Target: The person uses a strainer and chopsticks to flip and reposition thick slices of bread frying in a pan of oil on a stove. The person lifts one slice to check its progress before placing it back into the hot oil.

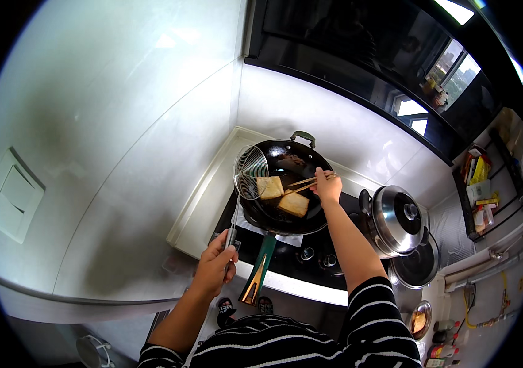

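My left hand (215,262) is closed round the handle of a wire skimmer (250,172), whose round mesh hangs over the left rim of a black wok (280,222). Chopsticks (303,183) are gripped in my right hand (327,186) above the wok, their tips by two golden-brown square slabs. One slab (270,187) lies beside the skimmer; the other slab (293,204) is nearer to me. I cannot tell whether they are tofu or bread. The wok's green handle (266,251) points toward me, and neither hand is on it.
The wok stands on a black stove (286,248) with knobs at its front. To the right are a lidded steel pot (397,214) and a dark round pan or lid (418,267). A plate of food (419,320) and several bottles stand farther right. A wall rises at the left.
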### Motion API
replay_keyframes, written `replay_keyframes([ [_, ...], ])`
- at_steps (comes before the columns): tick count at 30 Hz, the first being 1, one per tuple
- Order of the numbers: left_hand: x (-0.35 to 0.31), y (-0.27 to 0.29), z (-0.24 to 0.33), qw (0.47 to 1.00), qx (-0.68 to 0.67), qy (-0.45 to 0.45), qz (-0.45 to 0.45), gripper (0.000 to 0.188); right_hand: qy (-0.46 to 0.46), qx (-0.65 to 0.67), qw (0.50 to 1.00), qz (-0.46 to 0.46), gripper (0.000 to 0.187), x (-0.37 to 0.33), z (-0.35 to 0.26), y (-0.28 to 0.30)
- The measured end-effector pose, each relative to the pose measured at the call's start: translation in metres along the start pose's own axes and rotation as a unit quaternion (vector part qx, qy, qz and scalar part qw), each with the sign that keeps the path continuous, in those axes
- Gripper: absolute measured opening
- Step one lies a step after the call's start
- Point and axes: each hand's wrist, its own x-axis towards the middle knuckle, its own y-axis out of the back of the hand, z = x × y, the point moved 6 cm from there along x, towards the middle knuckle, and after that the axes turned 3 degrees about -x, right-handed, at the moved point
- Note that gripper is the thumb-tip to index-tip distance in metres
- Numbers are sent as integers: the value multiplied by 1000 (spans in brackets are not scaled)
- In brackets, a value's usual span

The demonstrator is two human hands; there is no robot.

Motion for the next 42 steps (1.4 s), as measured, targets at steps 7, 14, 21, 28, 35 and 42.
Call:
replay_keyframes([
  [7,-1,-4,-1,1000,4,5,5,55,-56,16,998,-9,25,-1,6,-5],
  [14,0,-5,-6,1000,-8,16,12,55,-136,67,988,5,27,-4,24,-7],
  [21,-4,-5,-4,1000,-5,15,5,56,-188,119,974,47,29,-14,31,-17],
  [28,-4,0,-9,1000,-12,14,-1,56,-116,80,990,25,27,-19,6,-3],
  [35,-1,-8,-6,1000,8,19,-6,57,-89,55,993,54,28,-18,37,-8],
  [42,3,-8,-7,1000,16,24,-2,56,-161,114,978,70,29,-29,38,-10],
])
